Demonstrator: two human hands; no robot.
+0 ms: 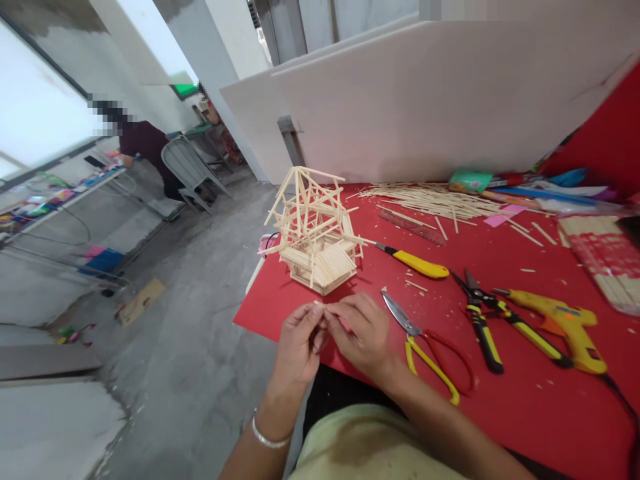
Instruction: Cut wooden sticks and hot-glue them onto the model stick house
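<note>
My left hand (pixel 301 337) and my right hand (pixel 361 328) meet at the near edge of the red table, fingertips pinched together. Something small and pale shows between them, too small to make out. Just beyond them stands a model pavilion (pixel 336 268) of thin wooden sticks, with an open stick frame for its roof. Right of it lies a yellow utility knife (pixel 420 263). Scissors (pixel 407 323) with one red and one yellow handle rest open beside my right hand.
Pliers (pixel 480 293), a yellow glue gun (pixel 570 323) and a packet of sticks (pixel 603 260) lie to the right. Loose sticks (pixel 430 200) and a ruler (pixel 413 227) are at the back, before a white board (pixel 400 100). A person (pixel 145 150) sits at the far left.
</note>
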